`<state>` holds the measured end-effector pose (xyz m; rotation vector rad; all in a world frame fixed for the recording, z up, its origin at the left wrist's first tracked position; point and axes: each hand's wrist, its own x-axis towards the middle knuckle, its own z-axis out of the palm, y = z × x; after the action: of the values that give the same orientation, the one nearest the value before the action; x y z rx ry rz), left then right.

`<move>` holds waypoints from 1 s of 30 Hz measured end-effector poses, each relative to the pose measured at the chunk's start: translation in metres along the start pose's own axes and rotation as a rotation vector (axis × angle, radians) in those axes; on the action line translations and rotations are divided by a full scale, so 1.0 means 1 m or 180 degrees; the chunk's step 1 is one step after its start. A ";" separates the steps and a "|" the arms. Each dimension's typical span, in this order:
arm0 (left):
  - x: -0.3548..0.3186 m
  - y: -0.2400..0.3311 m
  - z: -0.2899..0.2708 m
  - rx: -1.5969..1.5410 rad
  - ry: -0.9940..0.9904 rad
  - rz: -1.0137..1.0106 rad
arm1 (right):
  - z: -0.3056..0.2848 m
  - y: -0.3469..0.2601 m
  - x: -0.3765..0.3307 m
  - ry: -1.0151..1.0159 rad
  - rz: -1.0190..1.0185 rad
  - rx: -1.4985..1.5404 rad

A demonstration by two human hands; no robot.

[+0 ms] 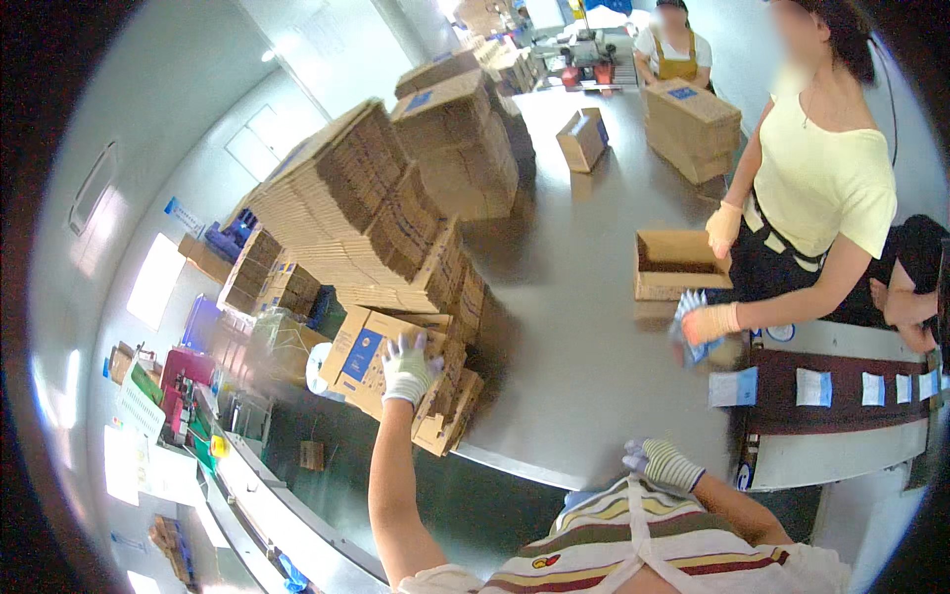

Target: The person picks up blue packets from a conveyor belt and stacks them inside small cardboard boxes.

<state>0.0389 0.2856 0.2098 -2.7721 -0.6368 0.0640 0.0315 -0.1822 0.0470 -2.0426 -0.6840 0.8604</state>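
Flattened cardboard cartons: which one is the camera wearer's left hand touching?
The blue-panelled carton at the near end, directly beneath the gloved left hand; no hand touches the taller stacks behind it.

Table (574, 337): one. Person's hands: two; left hand (408, 370) by table's left edge, right hand (668, 465) by near edge. Co-workers: two; one right of table (826, 168), one at far end (678, 57). Erected cartons: two; one at table's right edge (678, 287), one farther back (579, 144). Flat-carton stacks: one far right on table (690, 139), several along left (346, 188), overlapping, exact count unclear. Conveyor (841, 422): one, right of table. Pouches (814, 388) in row there: five.
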 end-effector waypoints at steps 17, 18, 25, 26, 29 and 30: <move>0.000 0.029 -0.003 -0.0187 -0.0052 0.0077 | 0.061 -0.002 -0.031 0.0019 -0.0026 0.0007; -0.006 0.034 0.005 -0.0096 0.0236 0.0092 | 0.057 -0.005 -0.034 0.0016 -0.0029 -0.0177; -0.078 0.027 -0.032 0.0257 0.1143 0.0556 | 0.091 0.073 -0.012 0.0148 -0.0028 0.0636; -0.101 0.026 -0.056 0.0208 0.1378 0.0595 | 0.087 0.060 -0.014 0.0029 0.0127 0.0716; -0.161 0.044 -0.132 -0.0757 0.1789 0.0600 | 0.068 0.070 0.002 -0.0005 -0.0048 -0.0264; -0.182 0.041 -0.145 -0.1261 0.2104 0.0725 | 0.058 0.058 0.007 0.0160 -0.0142 0.0027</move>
<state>-0.0923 0.1319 0.3321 -2.9401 -0.1664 -0.9806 0.0010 -0.1818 -0.0289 -2.0270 -0.6944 0.7827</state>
